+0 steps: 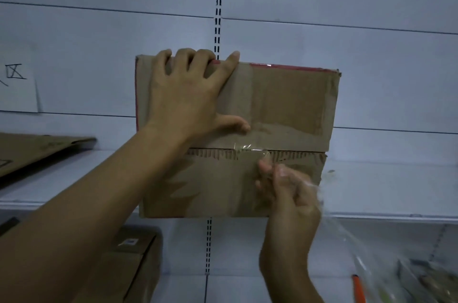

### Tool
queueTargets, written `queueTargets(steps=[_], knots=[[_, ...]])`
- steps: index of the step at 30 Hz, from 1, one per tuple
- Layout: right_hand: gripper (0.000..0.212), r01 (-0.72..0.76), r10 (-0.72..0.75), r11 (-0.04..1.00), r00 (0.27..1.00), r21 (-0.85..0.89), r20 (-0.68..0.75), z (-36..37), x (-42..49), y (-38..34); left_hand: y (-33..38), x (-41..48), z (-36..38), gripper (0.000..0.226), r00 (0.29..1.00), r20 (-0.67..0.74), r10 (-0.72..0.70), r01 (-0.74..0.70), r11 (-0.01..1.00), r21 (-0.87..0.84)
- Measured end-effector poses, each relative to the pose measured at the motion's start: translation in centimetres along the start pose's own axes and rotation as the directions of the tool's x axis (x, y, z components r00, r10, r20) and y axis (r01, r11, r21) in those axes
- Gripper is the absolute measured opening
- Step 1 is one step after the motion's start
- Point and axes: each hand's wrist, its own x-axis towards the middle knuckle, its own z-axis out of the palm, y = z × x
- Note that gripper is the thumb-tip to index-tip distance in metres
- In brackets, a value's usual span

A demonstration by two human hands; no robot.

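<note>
Left forearm is stretching across from 7 o'clock. Left hand (188,94) is lying on one cardboard box (285,104) at centre, in front of the white shelf (371,188), with four fingers hooking over its far edge at 12 o'clock and the thumb pressing the flap. Right hand (285,193), blurred, is pointing up from 5 o'clock and pinching one clear tape strip (250,149) at the box seam. One flattened cardboard sheet (37,151) is lying at 9 o'clock, one closed carton (133,265) at 7, and one paper sign (17,77) is hanging at 10.
</note>
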Motion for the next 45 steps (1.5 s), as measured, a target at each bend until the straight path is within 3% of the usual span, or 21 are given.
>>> queueTargets(steps=[6,9,16,19,21,24,26,28,30,32,34,36,40,45], knots=[[0.014,0.138,-0.14,0.989,0.99,-0.052,-0.032,0.3,-4.0,1.0,-0.1,-0.3,0.8,0.108,1.0,0.011,0.011,-0.011,1.0,-0.019],[0.033,0.131,-0.131,0.989,0.991,-0.073,0.005,-0.4,-4.4,0.7,-0.3,-0.6,1.4,0.107,1.0,0.011,0.013,-0.013,0.999,-0.036],[0.066,-0.219,0.215,0.957,0.976,0.19,0.043,-3.0,-2.2,-0.6,-0.5,-0.6,2.0,0.105,1.0,-0.008,0.024,-0.025,0.996,-0.091],[0.04,-0.386,0.394,0.879,0.919,0.282,0.031,-3.1,-1.6,-0.9,-0.7,-0.6,2.3,0.103,0.999,0.003,0.041,-0.04,0.993,-0.115],[0.044,-0.481,0.506,0.817,0.862,0.317,0.003,-3.4,-0.8,-0.7,-0.9,-0.6,2.4,0.101,0.999,0.011,0.043,-0.041,0.993,-0.109],[0.055,-0.703,0.752,0.621,0.66,0.347,-0.009,-4.5,-0.1,-0.2,-0.9,-0.5,2.4,0.089,1.0,-0.002,0.025,-0.026,0.991,-0.132],[0.056,-0.8,0.819,0.55,0.572,0.241,0.031,-5.2,-0.6,0.0,-0.6,-0.7,2.8,0.075,0.999,-0.05,-0.006,-0.001,0.99,-0.139],[0.04,-0.813,0.799,0.577,0.581,0.074,0.154,-4.8,-1.7,-0.8,-0.5,-0.5,3.0,0.069,0.995,-0.089,-0.04,0.028,0.99,-0.138],[0.02,-0.699,0.697,0.705,0.656,-0.115,0.29,-3.9,-2.6,-2.1,-0.6,0.1,2.9,0.066,0.994,-0.101,-0.047,0.032,0.989,-0.147],[0.015,-0.356,0.411,0.909,0.851,-0.217,0.327,-2.7,-1.4,-4.1,-0.9,0.4,2.7,0.06,0.994,-0.105,-0.041,0.024,0.987,-0.161],[0.005,0.024,0.052,0.968,0.955,-0.25,0.291,-1.1,1.5,-6.1,-0.9,0.4,2.7,0.05,0.99,-0.126,-0.064,0.04,0.983,-0.182],[0.005,0.221,-0.125,0.921,0.948,-0.32,0.292,0.7,4.8,-7.6,-0.3,0.1,2.9,0.045,0.982,-0.151,-0.113,0.08,0.975,-0.207],[0.012,0.174,-0.008,0.916,0.909,-0.361,0.416,3.5,8.0,-9.4,0.8,-0.7,2.5,0.039,0.949,-0.249,-0.192,0.131,0.961,-0.244],[0.005,0.312,-0.142,0.906,0.86,-0.285,0.491,2.3,6.0,-9.8,1.6,-2.4,1.3,0.035,0.882,-0.421,-0.211,0.11,0.961,-0.252]])
